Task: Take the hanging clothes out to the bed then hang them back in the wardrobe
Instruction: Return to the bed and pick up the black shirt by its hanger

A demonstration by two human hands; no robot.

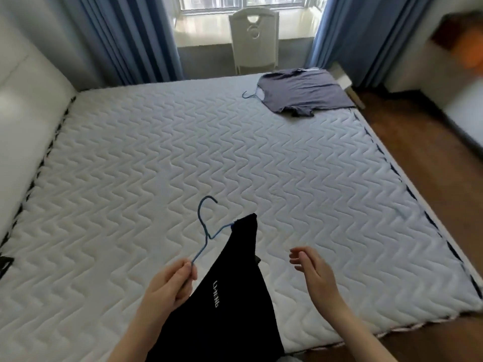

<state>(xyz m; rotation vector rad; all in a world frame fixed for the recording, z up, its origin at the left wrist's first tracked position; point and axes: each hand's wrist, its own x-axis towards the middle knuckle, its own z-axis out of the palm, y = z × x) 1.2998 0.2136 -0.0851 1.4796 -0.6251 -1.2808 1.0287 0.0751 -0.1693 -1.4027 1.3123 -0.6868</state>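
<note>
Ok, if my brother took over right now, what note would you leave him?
Left hand: fingers pinch one end of the blue wire hanger; the black garment hangs from its other end.
Right hand: open, holding nothing, above the mattress.
Done: grey-blue T-shirt, on its hanger, lies at the mattress's far right corner.
Left: probably lay the black garment down, then hang both back in the wardrobe (not in view).

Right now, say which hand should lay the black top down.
Left. The left hand pinches the blue hanger carrying the black top over the mattress; the right hand is open, empty.
</note>
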